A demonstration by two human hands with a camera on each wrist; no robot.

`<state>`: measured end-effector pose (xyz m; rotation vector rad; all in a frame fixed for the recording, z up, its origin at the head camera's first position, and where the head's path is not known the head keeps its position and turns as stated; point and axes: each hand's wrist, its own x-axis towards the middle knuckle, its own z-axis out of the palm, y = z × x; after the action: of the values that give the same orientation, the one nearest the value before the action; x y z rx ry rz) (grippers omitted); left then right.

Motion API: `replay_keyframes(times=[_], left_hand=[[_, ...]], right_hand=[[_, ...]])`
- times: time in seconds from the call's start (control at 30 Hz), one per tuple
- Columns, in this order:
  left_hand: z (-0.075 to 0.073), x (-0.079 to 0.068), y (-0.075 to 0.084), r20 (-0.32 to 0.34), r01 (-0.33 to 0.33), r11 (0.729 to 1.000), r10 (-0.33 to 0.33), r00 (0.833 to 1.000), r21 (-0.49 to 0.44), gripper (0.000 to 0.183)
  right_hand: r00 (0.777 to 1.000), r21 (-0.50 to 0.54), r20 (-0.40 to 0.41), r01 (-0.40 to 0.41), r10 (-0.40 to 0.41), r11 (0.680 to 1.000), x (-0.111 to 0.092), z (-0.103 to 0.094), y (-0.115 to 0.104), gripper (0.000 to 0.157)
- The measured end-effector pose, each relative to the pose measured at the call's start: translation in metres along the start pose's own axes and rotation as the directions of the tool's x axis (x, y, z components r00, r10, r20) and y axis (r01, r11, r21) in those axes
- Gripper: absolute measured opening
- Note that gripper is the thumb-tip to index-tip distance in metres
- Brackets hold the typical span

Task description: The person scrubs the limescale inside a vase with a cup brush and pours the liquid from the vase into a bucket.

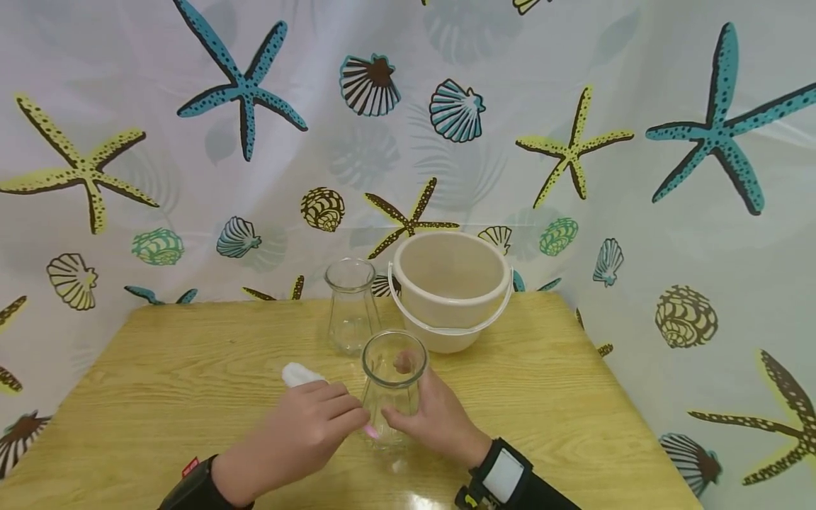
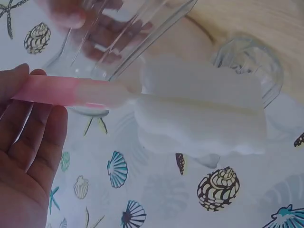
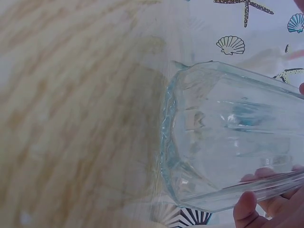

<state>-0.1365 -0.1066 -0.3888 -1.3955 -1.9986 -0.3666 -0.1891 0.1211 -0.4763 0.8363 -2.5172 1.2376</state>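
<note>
In the head view my left hand [image 1: 312, 428] holds a bottle brush with a white sponge head [image 1: 301, 374], which points up and away on the far side of the hand. The thumb and fingers pinch the end of its pink handle [image 2: 52, 90] in the left wrist view. My right hand [image 1: 440, 414] grips a clear faceted glass vase [image 1: 394, 360] around its side, mouth upward. The right wrist view shows the base of that glass vase [image 3: 228, 133] close to the table. The brush stands beside the vase, outside it.
A second glass vase [image 1: 352, 322] stands upright farther back on the wooden table [image 1: 210, 354]. To its right is a cream bucket [image 1: 449, 322] with its handle hanging down in front. A curtain [image 1: 408, 156] printed with starfish and shells hangs behind the table.
</note>
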Motion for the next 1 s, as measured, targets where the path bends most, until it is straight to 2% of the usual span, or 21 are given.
replay_keyframes(times=[0.2, 0.3, 0.4, 0.5, 0.63, 0.77, 0.87, 1.0], left_hand=[[-0.035, 0.03, -0.003, -0.141, 0.025, 0.998, -0.032, 0.989, -0.052, 0.029], [-0.048, 0.037, -0.005, -0.19, 0.045, 0.998, -0.054, 0.98, -0.052, 0.03], [-0.056, 0.041, -0.007, -0.255, 0.067, 0.997, -0.075, 0.964, -0.039, 0.032], [-0.063, 0.049, -0.009, -0.326, 0.1, 0.995, -0.102, 0.94, -0.024, 0.033], [-0.069, 0.061, -0.014, -0.429, 0.119, 0.992, -0.123, 0.895, -0.037, 0.033], [-0.071, 0.073, -0.018, -0.525, 0.1, 0.992, -0.126, 0.842, -0.077, 0.034], [-0.069, 0.079, -0.019, -0.574, 0.085, 0.991, -0.128, 0.809, -0.102, 0.033], [-0.066, 0.084, -0.02, -0.597, 0.08, 0.985, -0.158, 0.786, -0.155, 0.031]], right_hand=[[1.0, 0.003, 0.012, -0.001, 0.001, 1.0, 0.001, -0.001, -0.001, 0.073], [1.0, 0.001, 0.016, -0.005, 0.005, 1.0, 0.001, -0.001, 0.0, 0.073], [1.0, -0.006, 0.017, -0.009, 0.009, 1.0, 0.001, 0.0, 0.0, 0.072], [1.0, -0.018, 0.015, -0.013, 0.013, 1.0, 0.001, -0.001, 0.001, 0.073], [1.0, -0.026, 0.011, -0.016, 0.016, 1.0, 0.001, -0.002, 0.0, 0.072], [1.0, -0.014, 0.012, -0.013, 0.013, 1.0, 0.002, -0.002, 0.0, 0.072], [1.0, -0.005, 0.014, -0.009, 0.009, 1.0, 0.002, -0.001, -0.001, 0.074], [1.0, -0.011, 0.001, 0.001, -0.001, 1.0, 0.002, 0.0, -0.001, 0.076]])
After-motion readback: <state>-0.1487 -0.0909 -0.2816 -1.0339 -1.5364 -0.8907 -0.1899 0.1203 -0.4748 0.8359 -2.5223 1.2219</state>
